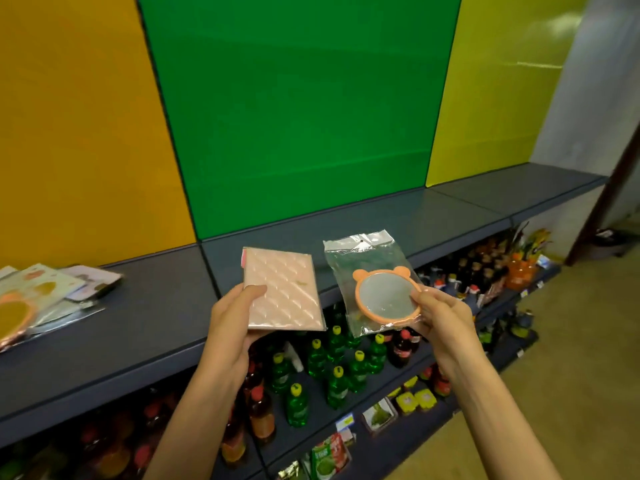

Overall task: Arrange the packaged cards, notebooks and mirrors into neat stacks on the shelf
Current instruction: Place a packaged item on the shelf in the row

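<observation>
My left hand [230, 318] grips a pink quilted notebook [284, 289] by its lower left corner, holding it flat above the front edge of the dark grey shelf [166, 306]. My right hand [441, 315] holds a round orange mirror with bear ears [384, 296], sealed in a clear plastic bag [363, 254], just right of the notebook. At the far left of the shelf lies a loose pile of packaged cards [45, 284], with another orange mirror in its bag [14, 315] at its front.
Yellow, green and lime panels [298, 109] back the shelf. Lower shelves hold green bottles [337, 365], red and orange drink bottles [259, 414] and snack packets [329, 455]. The shelf runs on to the right [502, 192]. Tan floor [571, 341] lies at right.
</observation>
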`<move>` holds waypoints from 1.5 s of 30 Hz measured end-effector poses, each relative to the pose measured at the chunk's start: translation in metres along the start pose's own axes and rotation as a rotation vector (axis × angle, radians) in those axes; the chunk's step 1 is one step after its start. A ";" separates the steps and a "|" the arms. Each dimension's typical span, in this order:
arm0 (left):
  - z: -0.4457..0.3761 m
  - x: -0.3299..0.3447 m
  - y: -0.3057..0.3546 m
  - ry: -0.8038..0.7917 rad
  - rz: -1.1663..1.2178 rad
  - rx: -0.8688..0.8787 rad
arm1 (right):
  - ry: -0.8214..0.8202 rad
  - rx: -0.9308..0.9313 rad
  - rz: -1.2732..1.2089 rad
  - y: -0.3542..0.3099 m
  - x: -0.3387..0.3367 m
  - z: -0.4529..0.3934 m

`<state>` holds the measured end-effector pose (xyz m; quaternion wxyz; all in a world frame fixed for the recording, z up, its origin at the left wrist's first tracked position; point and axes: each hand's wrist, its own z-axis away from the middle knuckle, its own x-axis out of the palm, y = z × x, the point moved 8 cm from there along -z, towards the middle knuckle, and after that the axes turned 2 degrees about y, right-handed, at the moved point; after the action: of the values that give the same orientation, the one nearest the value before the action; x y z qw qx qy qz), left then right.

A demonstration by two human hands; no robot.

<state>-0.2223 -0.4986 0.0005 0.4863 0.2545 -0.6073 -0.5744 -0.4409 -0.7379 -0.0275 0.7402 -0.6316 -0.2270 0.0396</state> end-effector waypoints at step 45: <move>-0.311 0.418 -0.133 0.238 -0.270 -0.182 | -0.119 -0.268 1.056 -0.094 -0.074 -0.668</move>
<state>-0.1471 -1.0293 -0.0414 0.4942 0.3549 -0.4514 -0.6527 -0.2704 -1.3945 -0.0250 0.5186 -0.7453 0.0761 0.4121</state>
